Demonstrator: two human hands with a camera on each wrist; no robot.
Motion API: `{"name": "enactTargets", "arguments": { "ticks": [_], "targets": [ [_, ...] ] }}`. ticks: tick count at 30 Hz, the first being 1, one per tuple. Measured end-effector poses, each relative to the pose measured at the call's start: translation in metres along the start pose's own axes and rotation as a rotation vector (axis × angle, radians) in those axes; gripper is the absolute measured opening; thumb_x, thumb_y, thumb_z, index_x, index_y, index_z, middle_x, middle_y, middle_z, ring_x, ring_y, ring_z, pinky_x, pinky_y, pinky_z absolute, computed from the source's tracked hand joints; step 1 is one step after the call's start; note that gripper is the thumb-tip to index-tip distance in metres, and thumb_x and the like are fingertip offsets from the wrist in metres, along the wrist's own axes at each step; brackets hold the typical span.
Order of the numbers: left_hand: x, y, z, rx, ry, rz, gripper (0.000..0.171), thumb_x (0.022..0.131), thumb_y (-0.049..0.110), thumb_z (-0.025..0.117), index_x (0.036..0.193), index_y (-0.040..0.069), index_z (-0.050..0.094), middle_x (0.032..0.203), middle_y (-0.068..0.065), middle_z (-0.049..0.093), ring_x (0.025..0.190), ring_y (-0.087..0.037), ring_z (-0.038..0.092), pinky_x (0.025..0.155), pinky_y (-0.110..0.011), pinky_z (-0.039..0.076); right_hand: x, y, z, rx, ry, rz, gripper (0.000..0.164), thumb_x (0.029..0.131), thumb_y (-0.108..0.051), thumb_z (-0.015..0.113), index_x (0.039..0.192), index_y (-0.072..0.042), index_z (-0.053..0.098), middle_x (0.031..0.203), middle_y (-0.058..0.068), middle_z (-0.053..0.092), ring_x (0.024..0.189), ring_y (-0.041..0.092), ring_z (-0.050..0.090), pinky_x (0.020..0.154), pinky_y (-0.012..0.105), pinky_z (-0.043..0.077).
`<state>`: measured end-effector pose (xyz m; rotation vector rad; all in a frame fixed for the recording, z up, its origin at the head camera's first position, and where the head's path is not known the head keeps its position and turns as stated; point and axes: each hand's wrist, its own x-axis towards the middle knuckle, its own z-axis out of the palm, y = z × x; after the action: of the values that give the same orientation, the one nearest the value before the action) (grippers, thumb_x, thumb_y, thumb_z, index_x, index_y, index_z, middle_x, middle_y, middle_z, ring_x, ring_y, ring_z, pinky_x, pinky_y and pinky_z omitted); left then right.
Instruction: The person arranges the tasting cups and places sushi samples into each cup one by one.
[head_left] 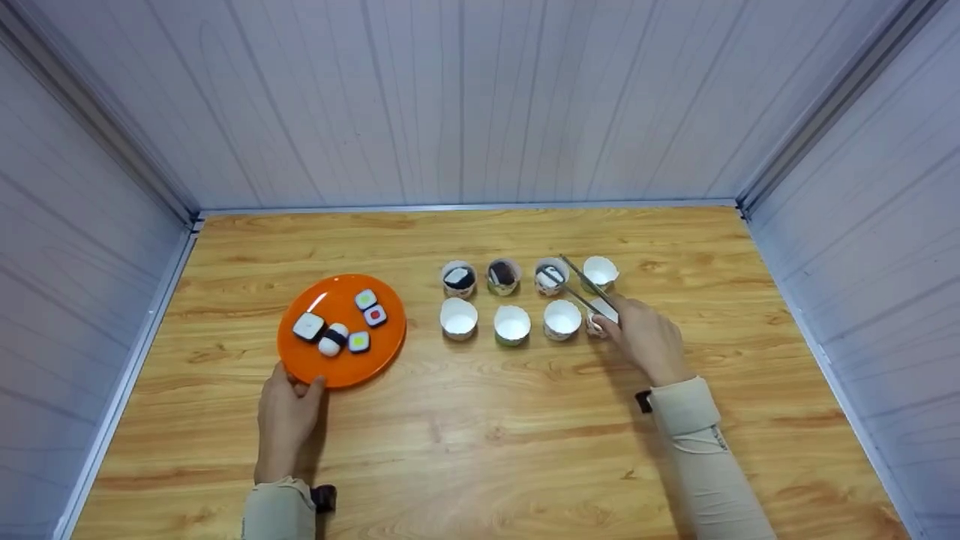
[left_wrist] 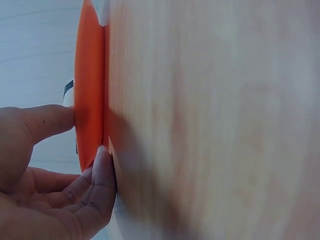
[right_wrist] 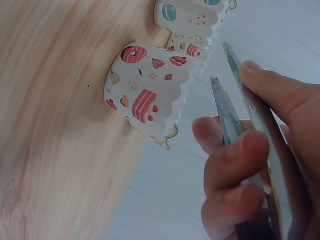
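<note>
My left hand (head_left: 287, 412) grips the near rim of an orange plate (head_left: 337, 301), thumb on top and fingers under the edge in the left wrist view. On the plate lie several toy sushi pieces, among them a white nigiri (head_left: 328, 348) with a black band and a roll with a yellow centre (head_left: 359, 341). My right hand (head_left: 651, 337) holds metal tweezers (head_left: 589, 282). Their serrated tips stand apart with nothing between them in the right wrist view, over the back-row paper cup (head_left: 551, 289) that contains a black-and-white piece.
Two rows of paper cups stand right of the plate. Dark-and-white pieces sit in the back-left cup (head_left: 458, 291) and its neighbour (head_left: 503, 289). The front-left cup (head_left: 458, 320) shows a bare white inside. My right hand partly covers the front-right cup (head_left: 598, 328). Panel walls enclose the wooden table (head_left: 480, 450).
</note>
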<state>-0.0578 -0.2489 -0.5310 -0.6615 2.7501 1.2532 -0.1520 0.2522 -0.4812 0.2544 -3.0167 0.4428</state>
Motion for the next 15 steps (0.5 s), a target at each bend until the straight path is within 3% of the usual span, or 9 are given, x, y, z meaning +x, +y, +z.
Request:
{"name": "enactTargets", "arguments": {
  "ticks": [10, 15],
  "targets": [
    [-0.001, 0.000, -0.001, -0.029, -0.023, -0.024, 0.052, 0.101, 0.022, 0.058, 0.141, -0.006, 0.038, 0.118, -0.021, 0.049, 0.104, -0.034, 0.048, 0.087, -0.047, 0.041, 0.003, -0.022, 0.001, 0.012, -0.011, -0.041, 0.038, 0.097, -0.040, 0.066, 0.117, -0.009, 0.066, 0.082, 0.007, 0.061, 0.069, 0.028, 0.060, 0.055, 0.048, 0.047],
    [-0.001, 0.001, 0.000, -0.025, -0.014, -0.002, 0.048, 0.101, 0.021, 0.058, 0.137, -0.006, 0.041, 0.111, -0.020, 0.049, 0.099, -0.034, 0.048, 0.082, -0.045, 0.041, 0.004, -0.049, 0.003, 0.026, 0.031, -0.113, 0.041, 0.096, -0.041, 0.067, 0.125, -0.012, 0.066, 0.078, 0.004, 0.060, 0.062, 0.023, 0.057, 0.050, 0.043, 0.045]
  ]
}}
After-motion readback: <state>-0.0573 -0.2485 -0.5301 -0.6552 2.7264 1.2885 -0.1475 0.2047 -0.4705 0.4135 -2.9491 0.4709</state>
